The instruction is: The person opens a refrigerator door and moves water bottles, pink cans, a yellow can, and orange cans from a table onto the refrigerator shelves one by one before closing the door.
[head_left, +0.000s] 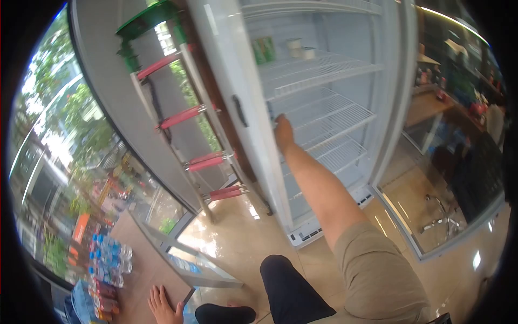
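My right hand (283,133) reaches into the open white fridge (226,43), at the left side of a middle wire shelf (337,116). Its fingers are curled near the inner left wall, and what they hold, if anything, is mostly hidden. On the shelf above stand green cartons (263,49) and small white cups (307,52). My left hand (163,306) lies flat with spread fingers on the wooden table (141,259) at the lower left. Beyond it on the table are several clear water bottles with blue caps (112,251) and several reddish-brown bottles (106,299).
A folding ladder (181,116) with red steps leans beside the fridge's left side. The glass fridge door (448,178) stands open to the right. A blue bag (82,299) is at the table's far left. Tiled floor (237,227) shows between table and fridge.
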Demonstrator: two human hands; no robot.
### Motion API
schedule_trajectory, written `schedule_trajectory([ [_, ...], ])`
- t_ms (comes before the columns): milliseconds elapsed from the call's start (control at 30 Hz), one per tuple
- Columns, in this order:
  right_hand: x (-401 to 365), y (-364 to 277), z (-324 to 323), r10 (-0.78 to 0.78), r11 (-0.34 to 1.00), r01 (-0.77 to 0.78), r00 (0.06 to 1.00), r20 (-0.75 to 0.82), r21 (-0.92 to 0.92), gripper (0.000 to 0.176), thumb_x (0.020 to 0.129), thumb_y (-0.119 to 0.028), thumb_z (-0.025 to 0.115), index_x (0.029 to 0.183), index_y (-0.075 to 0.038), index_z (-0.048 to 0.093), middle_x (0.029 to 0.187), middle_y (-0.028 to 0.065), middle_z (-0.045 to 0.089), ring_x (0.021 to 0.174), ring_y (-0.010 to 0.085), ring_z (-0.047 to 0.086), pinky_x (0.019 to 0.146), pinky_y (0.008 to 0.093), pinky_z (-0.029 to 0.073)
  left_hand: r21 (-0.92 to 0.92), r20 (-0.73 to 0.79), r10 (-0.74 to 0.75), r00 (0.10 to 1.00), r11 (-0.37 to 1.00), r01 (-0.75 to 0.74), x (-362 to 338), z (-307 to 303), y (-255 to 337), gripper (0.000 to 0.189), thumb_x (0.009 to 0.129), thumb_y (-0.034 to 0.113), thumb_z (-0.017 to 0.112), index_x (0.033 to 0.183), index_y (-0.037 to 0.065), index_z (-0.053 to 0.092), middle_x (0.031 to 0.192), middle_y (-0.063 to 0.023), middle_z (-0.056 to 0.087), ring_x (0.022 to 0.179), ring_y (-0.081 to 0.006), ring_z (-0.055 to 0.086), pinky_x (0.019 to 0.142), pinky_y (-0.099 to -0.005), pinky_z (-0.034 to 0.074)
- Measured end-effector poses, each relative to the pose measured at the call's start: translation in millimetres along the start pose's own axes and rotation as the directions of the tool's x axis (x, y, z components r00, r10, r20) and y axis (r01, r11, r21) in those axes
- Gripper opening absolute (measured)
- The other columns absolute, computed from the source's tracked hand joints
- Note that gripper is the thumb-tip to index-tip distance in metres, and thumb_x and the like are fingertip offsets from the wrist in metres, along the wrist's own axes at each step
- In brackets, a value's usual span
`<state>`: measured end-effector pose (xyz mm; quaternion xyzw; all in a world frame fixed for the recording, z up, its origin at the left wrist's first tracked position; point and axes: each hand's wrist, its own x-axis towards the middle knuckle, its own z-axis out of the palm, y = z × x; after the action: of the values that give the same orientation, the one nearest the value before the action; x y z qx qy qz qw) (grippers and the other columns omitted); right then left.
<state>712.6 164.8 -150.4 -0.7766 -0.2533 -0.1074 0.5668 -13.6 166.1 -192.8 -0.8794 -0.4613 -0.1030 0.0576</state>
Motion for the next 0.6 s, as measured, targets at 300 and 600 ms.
schedule_trajectory([
  [300,109.5,136.5,-2.8,-0.352,0.936,0.322,0.861,0.367,0.144,0.051,0.107,-0.034,0.055,0.141,0.002,0.063,0.138,0.0233,0.069,0.131,0.0362,0.063,0.112,0.0457,0.048,-0.039,-0.01,-0.047,0.999,0.998,0.047,-2.4,-13.4,4.3,0.091,0.094,0.068,0.067,0.16,0.007,0.047,0.166,-0.0195,0.043,0.158,-0.0384,0.034,0.131,-0.0576,0.021],
  [600,-125.9,45.3,-101.2,-0.285,0.95,0.295,0.953,-0.107,0.099,0.033,0.105,-0.024,0.073,0.123,0.003,0.065,0.113,0.0128,0.072,0.103,0.0229,0.068,0.094,0.0361,0.054,-0.024,-0.093,-0.077,0.993,0.997,0.075,-12.8,1.6,-1.4,0.094,0.097,0.079,0.052,0.162,0.012,0.047,0.167,-0.0205,0.044,0.157,-0.038,0.036,0.13,-0.0585,0.023],
])
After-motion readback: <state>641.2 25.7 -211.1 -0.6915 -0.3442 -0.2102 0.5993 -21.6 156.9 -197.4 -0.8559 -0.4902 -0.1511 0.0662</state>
